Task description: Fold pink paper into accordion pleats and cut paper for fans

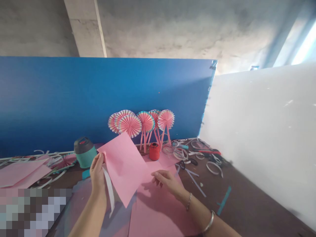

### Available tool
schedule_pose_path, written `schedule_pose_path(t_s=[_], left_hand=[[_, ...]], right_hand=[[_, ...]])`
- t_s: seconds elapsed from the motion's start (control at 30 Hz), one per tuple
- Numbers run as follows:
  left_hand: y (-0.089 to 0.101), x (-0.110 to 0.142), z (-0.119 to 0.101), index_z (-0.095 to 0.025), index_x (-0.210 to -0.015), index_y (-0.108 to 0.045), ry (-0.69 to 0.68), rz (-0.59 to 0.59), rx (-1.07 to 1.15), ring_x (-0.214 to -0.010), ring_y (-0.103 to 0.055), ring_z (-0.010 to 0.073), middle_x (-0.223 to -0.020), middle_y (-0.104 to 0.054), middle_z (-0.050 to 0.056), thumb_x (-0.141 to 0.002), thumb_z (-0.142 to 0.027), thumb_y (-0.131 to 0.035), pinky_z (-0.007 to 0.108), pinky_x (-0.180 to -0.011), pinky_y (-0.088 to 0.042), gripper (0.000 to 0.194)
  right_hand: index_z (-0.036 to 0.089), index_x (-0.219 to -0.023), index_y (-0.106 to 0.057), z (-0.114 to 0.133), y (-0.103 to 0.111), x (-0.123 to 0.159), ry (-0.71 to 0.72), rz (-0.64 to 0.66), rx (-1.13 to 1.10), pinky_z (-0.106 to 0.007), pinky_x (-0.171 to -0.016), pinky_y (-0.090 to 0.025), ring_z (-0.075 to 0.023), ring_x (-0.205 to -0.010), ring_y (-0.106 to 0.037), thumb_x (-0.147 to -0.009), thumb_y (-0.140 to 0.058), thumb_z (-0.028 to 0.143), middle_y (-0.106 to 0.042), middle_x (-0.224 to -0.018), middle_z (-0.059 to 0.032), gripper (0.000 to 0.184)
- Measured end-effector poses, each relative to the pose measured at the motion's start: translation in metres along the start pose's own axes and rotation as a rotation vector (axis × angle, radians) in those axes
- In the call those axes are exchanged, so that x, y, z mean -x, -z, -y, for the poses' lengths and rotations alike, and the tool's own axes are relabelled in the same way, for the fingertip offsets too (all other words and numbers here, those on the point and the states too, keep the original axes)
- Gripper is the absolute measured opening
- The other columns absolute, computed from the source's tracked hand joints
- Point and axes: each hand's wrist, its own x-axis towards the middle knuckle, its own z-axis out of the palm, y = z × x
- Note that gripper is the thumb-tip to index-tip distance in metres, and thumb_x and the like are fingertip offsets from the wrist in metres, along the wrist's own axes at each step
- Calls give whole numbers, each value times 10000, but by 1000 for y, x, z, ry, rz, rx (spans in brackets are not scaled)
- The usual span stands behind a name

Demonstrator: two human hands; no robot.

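Holding pink sheet [124,171] aloft with left grip [97,169], pinched between thumb and fingers at the left corner. Tilted, raised over the surface [249,207], lower edge overlapping lower pink paper [155,217] in this view. Shaded near the middle, perhaps bowing slightly.

Seeing nothing in right grip [170,184]: loosely bent, partly open, just beside the sheet's right corner. Cannot tell whether touching.

Noting white strip [110,191] hanging below left grip; cannot tell whether pinched along with the sheet or attached behind. Worth checking before any shift of hold, to avoid dragging or folding it under.

Judged as thin stock, likely to buckle from a one-corner hold. Best to pinch lightly, close to the edge, firm enough against slipping, soft enough against denting. Support the free right corner with right grip, fingertips flat, drawing only gentle tension across. Lower evenly, not corner first, to spare the bottom point a crease.

Keep the far edge clear of paper fans [130,125] and red container [154,152], both just beyond the sheet. Mind scissors [187,163] and loose strips to the right when swinging the forearm. Before laying flat, square against the lower pink paper by edge and corner, smoothing outward from the middle rather than rubbing across.
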Motion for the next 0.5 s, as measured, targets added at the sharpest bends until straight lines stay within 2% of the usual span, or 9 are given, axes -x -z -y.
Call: schedule_pose_path(t_s=[0.13, 0.2, 0.27, 0.37, 0.5], left_hand=[[-5, 7, 18, -209, -759, -597, 114, 76, 29, -533, -525, 91, -640, -587, -83, -588, -437, -743, 219, -556, -436, 320], [-9, 12, 29, -211, -785, -595, 186, 127, 44, -544, -559, 108, -651, -612, -74, -557, -432, -752, 233, -564, -451, 355], [-12, 14, 39, -207, -833, -598, 225, 189, 6, -584, -599, 134, -691, -647, -50, -556, -459, -734, 245, -575, -465, 398], [-10, 9, 49, -177, -872, -610, 254, 271, -86, -583, -615, 150, -717, -674, -6, -602, -537, -668, 244, -536, -462, 454], [-1, -3, 47, -142, -866, -623, 353, 377, -194, -520, -603, 156, -659, -672, 37, -698, -674, -487, 258, -482, -456, 574]], right_hand=[[142, -829, -600, 3, -1, 2, -42, 85, -196, -223, -533, -419, -118, -598, -580, -707, -597, 595, -648, -737, -47, 469], [154, -837, -581, 3, -1, 2, -31, 42, -207, -213, -503, -397, -108, -553, -559, -649, -682, 508, -615, -674, -5, 414], [163, -810, -564, 2, 1, 0, -15, -61, -192, -207, -465, -358, -89, -483, -501, -627, -695, 420, -560, -583, 39, 341], [165, -741, -548, 2, 14, -4, -2, -151, -158, -202, -440, -304, -72, -441, -424, -649, -627, 334, -491, -507, 66, 209], [152, -698, -560, 0, 39, -10, -72, -58, -37, -193, -430, -236, -58, -433, -374, -592, -578, 225, -485, -502, 68, 130]])
